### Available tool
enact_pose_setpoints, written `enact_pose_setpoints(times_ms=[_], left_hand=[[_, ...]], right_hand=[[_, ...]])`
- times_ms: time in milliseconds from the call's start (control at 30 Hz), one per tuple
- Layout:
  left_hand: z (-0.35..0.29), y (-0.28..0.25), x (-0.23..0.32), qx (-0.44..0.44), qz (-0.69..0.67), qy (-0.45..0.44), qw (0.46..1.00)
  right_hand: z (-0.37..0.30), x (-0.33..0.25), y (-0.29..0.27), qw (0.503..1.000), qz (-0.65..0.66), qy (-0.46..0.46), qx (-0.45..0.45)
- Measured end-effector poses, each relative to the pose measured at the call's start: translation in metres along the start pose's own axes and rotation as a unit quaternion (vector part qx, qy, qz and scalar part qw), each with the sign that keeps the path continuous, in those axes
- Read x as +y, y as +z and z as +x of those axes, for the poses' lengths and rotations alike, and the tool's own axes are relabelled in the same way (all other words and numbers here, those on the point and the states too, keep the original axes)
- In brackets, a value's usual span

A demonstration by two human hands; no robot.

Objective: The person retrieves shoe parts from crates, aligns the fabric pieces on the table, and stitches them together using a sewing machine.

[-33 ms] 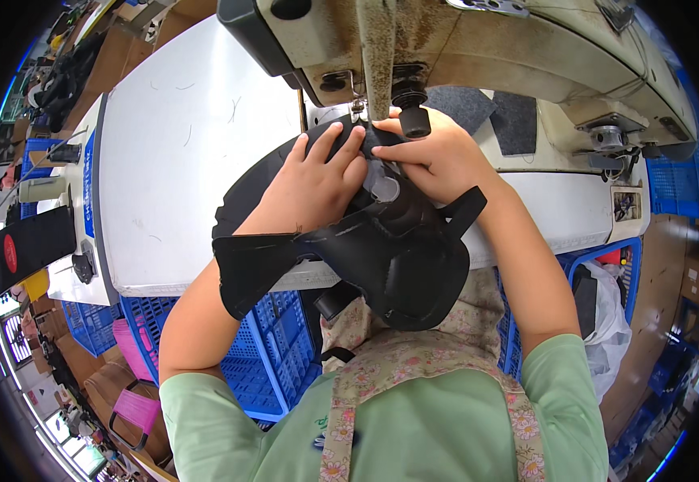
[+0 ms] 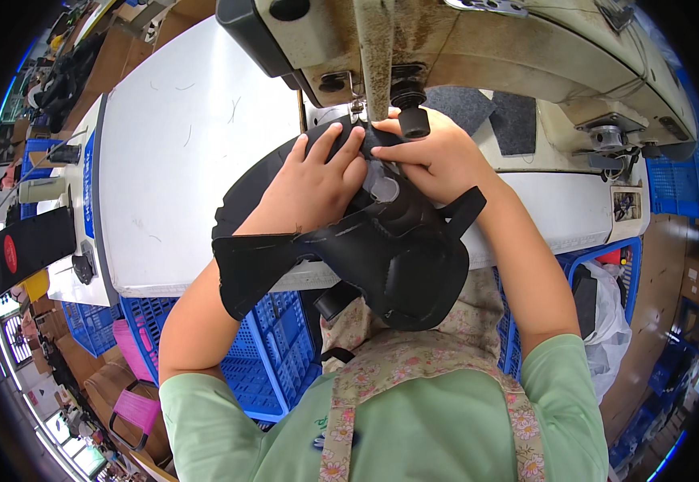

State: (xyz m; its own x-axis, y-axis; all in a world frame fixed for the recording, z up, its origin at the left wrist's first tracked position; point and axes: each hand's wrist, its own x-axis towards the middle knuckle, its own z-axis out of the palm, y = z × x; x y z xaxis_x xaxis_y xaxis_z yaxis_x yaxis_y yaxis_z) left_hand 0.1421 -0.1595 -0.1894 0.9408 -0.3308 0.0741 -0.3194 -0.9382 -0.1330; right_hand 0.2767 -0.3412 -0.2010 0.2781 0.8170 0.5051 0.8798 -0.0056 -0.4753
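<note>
A black sewn piece (image 2: 414,273) of shaped panels with a strap lies under the sewing machine's presser foot (image 2: 357,112) and hangs over the table's front edge. My left hand (image 2: 313,178) lies on its flat black part, fingers spread, tips just left of the foot. My right hand (image 2: 438,153) holds the piece from the right, with two fingers stretched toward the foot and the thumb partly hidden behind the work. A round, pale translucent patch (image 2: 384,189) shows between my hands. The needle point cannot be made out.
The stained sewing machine (image 2: 510,48) arches over the white table (image 2: 165,161), its black knob (image 2: 414,122) close above my right fingers. Dark fabric pieces (image 2: 514,124) lie under the arm. Blue crates (image 2: 265,353) stand below, one holding plastic bags (image 2: 607,329).
</note>
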Motion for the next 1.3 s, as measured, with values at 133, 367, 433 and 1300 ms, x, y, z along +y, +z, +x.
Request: enact_pose_setpoints(times_ms=[133,367,433,1300], left_hand=[[0.0001,0.0007,0.0020,0.002,0.009,0.001,1.000],[0.0001,0.0048,-0.0007,0.007,-0.023,0.015,1.000],[0.0002,0.0043,-0.0020,0.009,-0.025,0.018,0.999],[0.0002,0.0029,-0.0019,0.012,-0.009,0.029,0.999]], right_hand=[[-0.0031,0.0029,0.0032,1.000,0.015,-0.004,0.009],[-0.0057,0.0050,0.0058,1.000,0.014,-0.013,0.024],[-0.0054,0.0045,0.0059,1.000,0.019,-0.001,0.020],[-0.0091,0.0055,0.0081,1.000,0.019,0.021,0.008]])
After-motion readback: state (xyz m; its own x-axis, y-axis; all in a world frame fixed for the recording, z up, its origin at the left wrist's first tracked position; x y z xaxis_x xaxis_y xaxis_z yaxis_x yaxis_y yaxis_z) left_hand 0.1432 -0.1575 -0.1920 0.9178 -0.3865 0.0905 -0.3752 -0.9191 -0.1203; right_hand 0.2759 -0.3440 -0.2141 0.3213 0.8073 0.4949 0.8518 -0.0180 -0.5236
